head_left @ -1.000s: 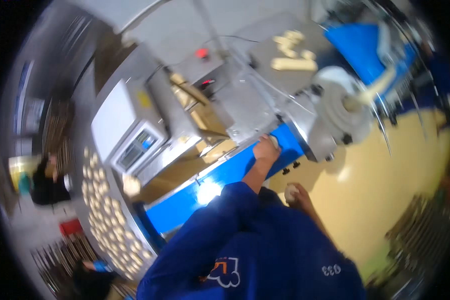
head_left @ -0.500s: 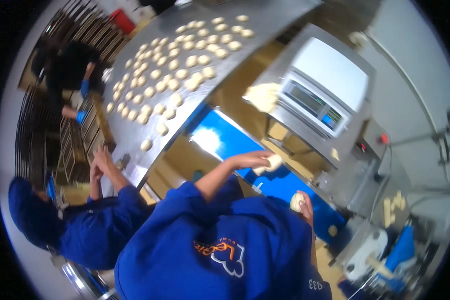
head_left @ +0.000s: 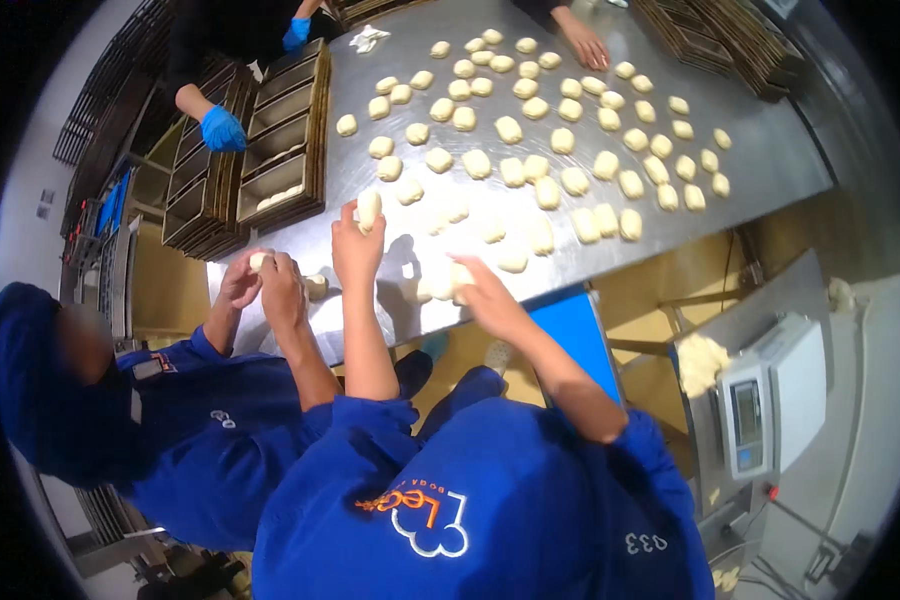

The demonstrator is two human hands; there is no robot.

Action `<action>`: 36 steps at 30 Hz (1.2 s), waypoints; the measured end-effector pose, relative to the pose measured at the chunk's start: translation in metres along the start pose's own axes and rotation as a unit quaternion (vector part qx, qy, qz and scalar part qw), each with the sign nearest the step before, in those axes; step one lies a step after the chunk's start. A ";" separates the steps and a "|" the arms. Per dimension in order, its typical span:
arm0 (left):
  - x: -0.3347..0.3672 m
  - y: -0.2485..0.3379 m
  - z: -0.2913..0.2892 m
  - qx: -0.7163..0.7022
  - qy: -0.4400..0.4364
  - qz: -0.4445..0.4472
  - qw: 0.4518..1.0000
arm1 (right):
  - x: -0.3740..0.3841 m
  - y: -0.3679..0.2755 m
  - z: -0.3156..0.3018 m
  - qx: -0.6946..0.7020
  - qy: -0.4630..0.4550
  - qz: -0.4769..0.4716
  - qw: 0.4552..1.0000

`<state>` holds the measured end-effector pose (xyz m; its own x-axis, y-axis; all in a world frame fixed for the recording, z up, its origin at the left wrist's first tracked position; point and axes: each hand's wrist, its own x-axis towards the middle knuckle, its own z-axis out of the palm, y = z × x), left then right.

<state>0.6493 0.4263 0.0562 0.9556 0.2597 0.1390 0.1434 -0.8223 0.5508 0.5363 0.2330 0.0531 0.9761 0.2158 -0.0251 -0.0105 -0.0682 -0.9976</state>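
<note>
Left hand point(head_left: 358, 252) and right hand point(head_left: 490, 298) have moved off the blue belt point(head_left: 576, 338) and over the steel surface point(head_left: 770, 165) since the earlier frame; the view has swung too, scale now off to the right.

Left to right. Co-worker in blue point(head_left: 120, 420) toward 8–9 o'clock, both bare hands point(head_left: 286, 290) up around a small pale lump, at 8 o'clock from the person's left hand. Blue-gloved hand point(head_left: 224, 130) of another worker at 10–11 o'clock, at the loaf tins point(head_left: 320, 125); contact unclear. Tins sit on the surface, some pale dough inside one.

Left hand is raised over the near edge, fingers curled around one dough piece point(head_left: 369, 208), which pokes up at 12–1 o'clock from the fist. Right hand reaches in toward 10–11 o'clock, fingers partly bent against a second dough piece point(head_left: 456, 281) near the edge; glare there, can't tell if gripped or only touched.

Loose dough pieces point(head_left: 508, 129) spread over the surface from 11 round to 2 o'clock of the right hand, mostly apart, a few touching. Bare hand point(head_left: 585, 45) of one more worker beside them at 1 o'clock. Blue belt at 4 o'clock from the right hand. Further right, between 3 and 4 o'clock, a dough slab point(head_left: 701, 364) next to the white scale point(head_left: 798, 395).
</note>
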 end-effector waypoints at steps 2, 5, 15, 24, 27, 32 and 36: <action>0.030 -0.028 0.022 0.081 -0.140 -0.070 0.984 | 0.046 0.030 0.018 -0.254 -0.040 0.038 0.966; 0.058 -0.085 0.036 0.145 -0.288 -0.144 0.936 | 0.078 0.041 0.025 -0.362 -0.049 0.056 0.929; 0.114 -0.061 0.035 -0.119 -0.111 -0.048 0.985 | 0.208 -0.001 -0.104 -0.183 0.119 0.069 0.973; 0.063 0.005 0.073 -0.102 0.033 0.159 0.981 | 0.136 0.058 -0.111 -0.225 0.239 -0.015 0.945; 0.021 0.040 0.082 -0.168 0.010 0.205 0.964 | 0.003 0.085 -0.093 -0.220 0.264 -0.026 0.939; -0.041 0.092 0.108 -0.182 -0.017 0.382 0.906 | -0.229 0.119 -0.041 -0.162 0.324 0.122 0.924; -0.106 0.162 0.105 -0.300 -0.068 0.523 0.795 | -0.390 0.114 -0.007 -0.230 0.437 0.386 0.779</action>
<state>0.5989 0.2120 0.0442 0.4957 -0.4982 0.7113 -0.8575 -0.1508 0.4919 0.1559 0.1346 -0.0503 0.4942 -0.7946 -0.3527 -0.7854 -0.2341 -0.5730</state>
